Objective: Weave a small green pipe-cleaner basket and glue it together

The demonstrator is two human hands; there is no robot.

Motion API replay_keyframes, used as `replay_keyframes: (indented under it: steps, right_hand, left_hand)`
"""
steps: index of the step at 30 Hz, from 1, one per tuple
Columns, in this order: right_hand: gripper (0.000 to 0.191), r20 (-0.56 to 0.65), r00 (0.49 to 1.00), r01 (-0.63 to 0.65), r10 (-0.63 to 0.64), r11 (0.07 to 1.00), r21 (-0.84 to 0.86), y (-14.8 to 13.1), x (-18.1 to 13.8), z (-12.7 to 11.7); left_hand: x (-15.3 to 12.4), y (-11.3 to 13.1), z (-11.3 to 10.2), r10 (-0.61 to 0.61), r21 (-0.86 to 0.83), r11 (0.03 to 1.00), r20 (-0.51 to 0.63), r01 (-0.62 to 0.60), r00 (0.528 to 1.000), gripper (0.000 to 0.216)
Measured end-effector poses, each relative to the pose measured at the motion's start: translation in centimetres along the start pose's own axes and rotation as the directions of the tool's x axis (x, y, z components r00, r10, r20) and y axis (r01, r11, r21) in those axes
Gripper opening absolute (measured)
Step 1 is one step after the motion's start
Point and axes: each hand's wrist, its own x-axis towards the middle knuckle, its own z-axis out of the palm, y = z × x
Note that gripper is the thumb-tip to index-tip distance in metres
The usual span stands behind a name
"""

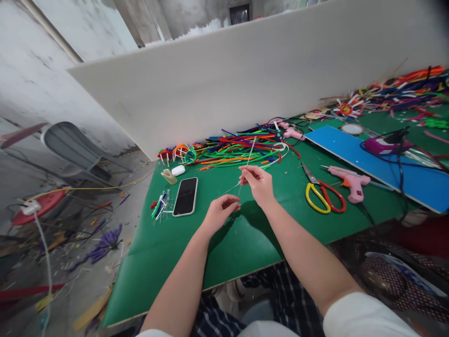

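Your right hand pinches thin pale stick, fingertips together on it; stick leans upward above green table. Your left hand is just below, near stick's low end, fingers curled; too small to tell if they hold it. Phone lies left of your left hand, small white case just beyond phone. Bright strips lie in heap beyond both hands. Scissors with red and yellow handles lie right of your right hand, just beside pink glue gun.

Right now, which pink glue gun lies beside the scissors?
The front pink glue gun, just right of the scissors; the back pink glue gun lies by the colourful stems.
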Motion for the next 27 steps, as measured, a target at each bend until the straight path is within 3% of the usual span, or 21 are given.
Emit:
replay_keyframes:
  steps: [6, 12, 20, 27]
  right_hand:
    - [0.016, 0.047, 0.994, 0.098, -0.096, 0.994, -0.057, -0.65, -0.92, 0.71]
    - [0.017, 0.063, 0.995, 0.079, -0.075, 0.995, -0.057, -0.15, -0.71, 0.59]
    - [0.020, 0.008, 1.000, 0.011, -0.010, 1.000, -0.014, -0.16, -0.71, 0.63]
    - [0.023, -0.007, 0.999, -0.038, 0.038, 0.999, 0.015, 0.09, -0.68, 0.87]
  left_hand:
    - [0.13, -0.42, 0.06, 0.093, 0.110, 0.990, -0.040, -0.088, 0.995, 0.018]
    - [0.17, -0.40, -0.06, 0.097, 0.189, 0.978, -0.007, -0.094, 0.995, 0.017]
    - [0.03, -0.28, 0.01, 0.097, 0.160, 0.983, -0.021, -0.093, 0.995, 0.019]
    - [-0.16, 0.43, 0.32, 0.092, 0.035, 0.995, -0.105, -0.089, 0.990, 0.027]
